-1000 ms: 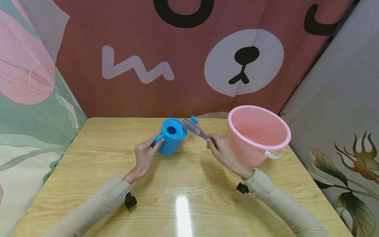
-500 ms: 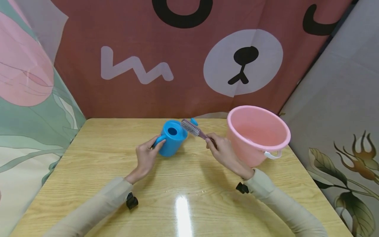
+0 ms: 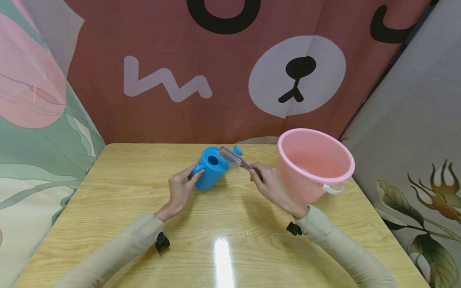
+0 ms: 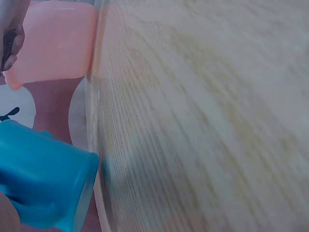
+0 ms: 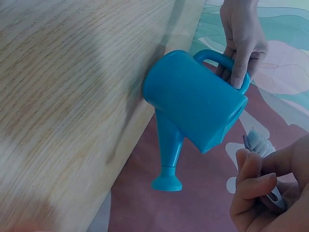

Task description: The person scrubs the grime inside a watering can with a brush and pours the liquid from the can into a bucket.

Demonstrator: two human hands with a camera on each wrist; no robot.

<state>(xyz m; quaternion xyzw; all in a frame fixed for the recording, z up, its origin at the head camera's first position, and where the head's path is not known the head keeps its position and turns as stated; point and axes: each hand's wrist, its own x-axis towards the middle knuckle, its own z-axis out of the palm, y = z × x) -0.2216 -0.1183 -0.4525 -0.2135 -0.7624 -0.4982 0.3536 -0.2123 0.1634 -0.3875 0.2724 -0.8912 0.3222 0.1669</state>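
My left hand [image 3: 181, 188] grips the handle of a blue watering can [image 3: 209, 176], whose round top opening shows in the head view. In the right wrist view the watering can [image 5: 193, 96] is tilted, its spout and rose hanging toward the lower part of the picture. Its base looks close to the table; whether it touches I cannot tell. My right hand [image 3: 271, 184] holds a purplish brush [image 3: 232, 156] by the handle, with pale bristles showing. In the head view the brush head overlaps the can's top edge and hides part of the spout; contact cannot be made out.
A pink bucket [image 3: 309, 188] with a white handle fitting stands on the wooden table [image 3: 201, 256] at the right, close beside my right hand. Printed cloth [image 3: 162, 120] hangs along the table's back edge and both sides. Small wet-looking specks lie on the tabletop.
The watering can has shifted slightly right with my left hand and leans a little more to the right. The brush head has moved slightly left over the can's top; my right hand stays nearly still.
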